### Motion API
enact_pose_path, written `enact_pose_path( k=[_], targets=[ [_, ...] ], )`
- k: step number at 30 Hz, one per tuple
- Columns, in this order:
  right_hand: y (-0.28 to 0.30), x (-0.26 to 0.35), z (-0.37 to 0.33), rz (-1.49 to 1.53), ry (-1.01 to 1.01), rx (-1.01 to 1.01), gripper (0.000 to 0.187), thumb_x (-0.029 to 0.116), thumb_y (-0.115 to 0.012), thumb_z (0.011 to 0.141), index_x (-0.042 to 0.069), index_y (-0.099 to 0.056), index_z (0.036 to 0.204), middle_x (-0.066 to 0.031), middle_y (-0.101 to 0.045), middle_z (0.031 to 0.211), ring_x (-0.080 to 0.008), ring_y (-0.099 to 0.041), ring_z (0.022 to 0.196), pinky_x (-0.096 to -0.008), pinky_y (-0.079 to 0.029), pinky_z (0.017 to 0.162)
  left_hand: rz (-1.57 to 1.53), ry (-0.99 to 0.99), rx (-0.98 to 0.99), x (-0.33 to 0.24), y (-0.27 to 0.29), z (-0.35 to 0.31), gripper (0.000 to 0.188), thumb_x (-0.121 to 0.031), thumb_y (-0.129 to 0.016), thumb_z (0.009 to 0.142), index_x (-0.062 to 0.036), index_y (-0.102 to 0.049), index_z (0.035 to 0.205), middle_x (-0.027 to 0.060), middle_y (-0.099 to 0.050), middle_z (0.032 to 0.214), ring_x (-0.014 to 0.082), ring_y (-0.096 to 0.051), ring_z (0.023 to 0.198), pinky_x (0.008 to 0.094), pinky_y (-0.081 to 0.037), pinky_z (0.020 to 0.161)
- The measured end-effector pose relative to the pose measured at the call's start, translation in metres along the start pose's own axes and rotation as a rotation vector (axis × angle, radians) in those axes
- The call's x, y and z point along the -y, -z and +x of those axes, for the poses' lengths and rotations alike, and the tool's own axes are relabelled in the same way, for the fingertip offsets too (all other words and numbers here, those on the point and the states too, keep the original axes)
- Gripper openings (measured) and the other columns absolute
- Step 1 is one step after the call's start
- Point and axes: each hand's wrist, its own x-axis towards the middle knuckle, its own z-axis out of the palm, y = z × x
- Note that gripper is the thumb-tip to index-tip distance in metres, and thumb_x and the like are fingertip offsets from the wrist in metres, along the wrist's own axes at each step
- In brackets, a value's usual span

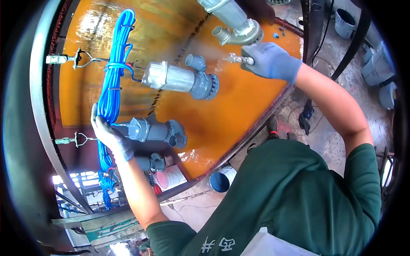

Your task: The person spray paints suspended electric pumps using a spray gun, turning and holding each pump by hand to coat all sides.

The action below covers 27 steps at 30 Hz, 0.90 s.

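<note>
With left hand (112, 138), touching blue cable coil (112, 94); too hidden to see how tightly. In closed grip of right hand (273, 62), holding spray nozzle (239, 59) toward middle grey pump (171, 79). Probably better to sweep evenly, sparing the coil. Possibly in the way: lower pump (153, 131) beside left hand, upper pump (241, 26) beside right hand. Farther, on floor, buckets (344, 24).

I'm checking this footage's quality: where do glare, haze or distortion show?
In the head view, glare spots the orange panel at upper left and lower edge; pale haze hangs before the spray gun in the right hand; the metal rail looks bowed, likely fisheye distortion.
</note>
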Motion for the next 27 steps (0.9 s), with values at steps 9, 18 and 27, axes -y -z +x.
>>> enact_pose_path(
  k=[9,18,27],
  targets=[
    [-0.047,0.005,-0.116,0.939,-0.514,-0.012,0.033,0.032,-0.078,0.089,0.005,-0.068,0.105,-0.0173,-0.073,0.087,-0.0367,-0.071,0.082,-0.0420,-0.055,0.075,0.050,0.045,0.057,-0.001,-0.002,0.005,0.047,-0.025,-0.052,0.111,0.0043,-0.051,0.147,0.0195,-0.059,0.143,0.0251,-0.058,0.129,0.0392,-0.042,0.113],
    [-0.011,0.025,-0.132,0.982,-0.550,-0.132,0.030,0.023,-0.075,0.095,0.001,-0.068,0.115,-0.0041,-0.070,0.082,-0.0103,-0.066,0.073,-0.0308,-0.054,0.069,0.024,0.024,0.090,-0.002,-0.004,0.004,0.047,-0.028,-0.057,0.109,0.0047,-0.054,0.144,0.0188,-0.062,0.138,0.0240,-0.060,0.124,0.0384,-0.045,0.111],
    [0.015,0.062,-0.130,0.861,-0.221,-0.146,0.019,0.020,-0.073,0.096,0.003,-0.069,0.104,-0.0089,-0.069,0.079,-0.0155,-0.065,0.067,-0.0319,-0.053,0.066,0.082,0.011,0.100,-0.013,-0.004,0.006,0.048,-0.031,-0.061,0.107,0.0027,-0.057,0.142,0.0159,-0.064,0.134,0.0213,-0.062,0.121,0.0350,-0.046,0.108]
  ],
)
